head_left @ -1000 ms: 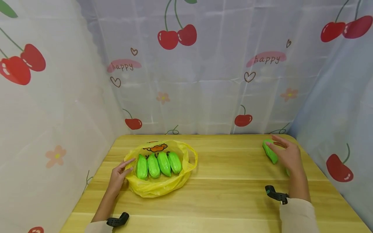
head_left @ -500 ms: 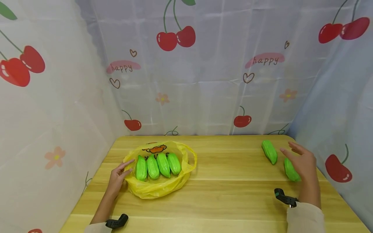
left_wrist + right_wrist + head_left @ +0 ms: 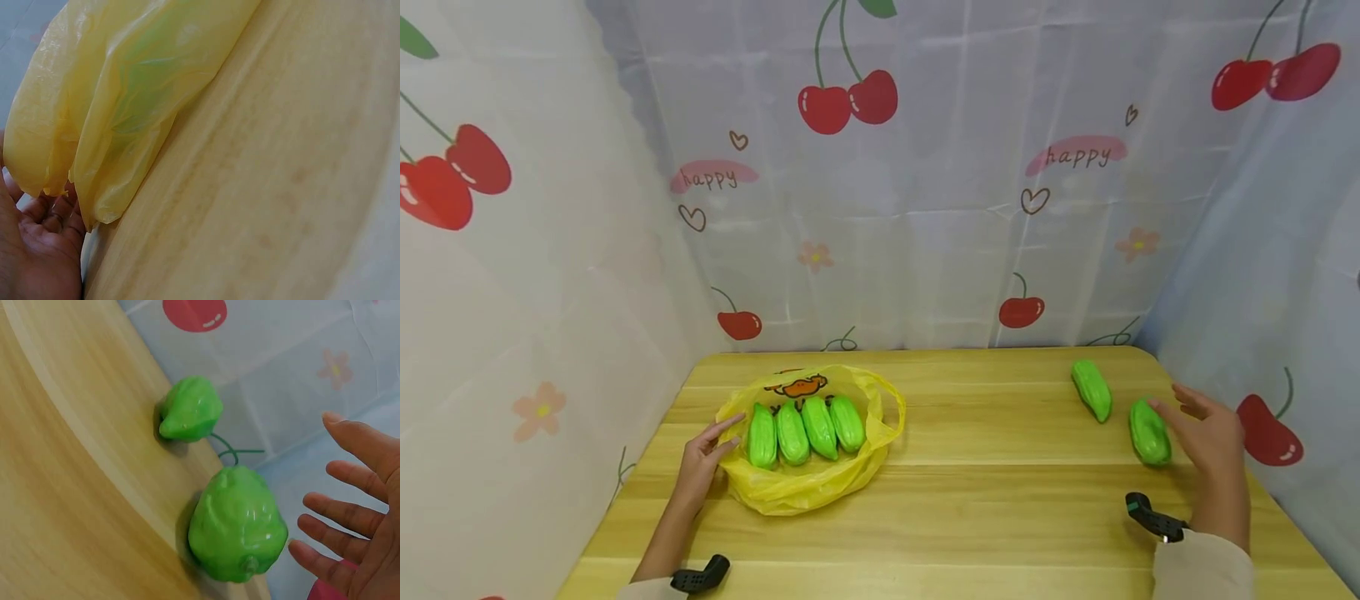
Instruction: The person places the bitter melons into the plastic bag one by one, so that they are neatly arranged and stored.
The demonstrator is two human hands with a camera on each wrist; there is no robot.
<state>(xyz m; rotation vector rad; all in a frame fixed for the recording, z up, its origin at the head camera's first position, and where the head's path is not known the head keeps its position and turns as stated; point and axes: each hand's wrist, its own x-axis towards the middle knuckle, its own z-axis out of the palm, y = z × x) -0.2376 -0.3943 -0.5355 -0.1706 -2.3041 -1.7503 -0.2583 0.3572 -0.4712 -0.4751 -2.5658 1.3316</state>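
Beside the left side of a yellow plastic bag point(image 3: 805, 493), my left hand point(image 3: 700, 458) touches its rim, with forefinger and thumb apart. In the left wrist view the palm faces up and the bag's folds hide some fingertips of the hand point(image 3: 47, 247). Several bright green, ridged, gourd-like vegetables point(image 3: 793, 433) lie side by side in the bag. My right hand point(image 3: 1210, 429) is spread just right of a loose green vegetable point(image 3: 1150, 433); the right wrist view shows its fingers point(image 3: 344, 515) apart, holding nothing. Another green vegetable point(image 3: 1092, 390) lies farther back, to the left.
The wooden table point(image 3: 992, 500) stretches between the bag and the loose vegetables. A cherry-print curtain point(image 3: 910, 250) hangs behind the table and along both sides. The bag's handle loop point(image 3: 901, 408) sticks out to the right.
My right hand has moved right and toward me, from over the rear vegetable to the right side of the nearer one, now uncovered. The left hand stays at the bag.
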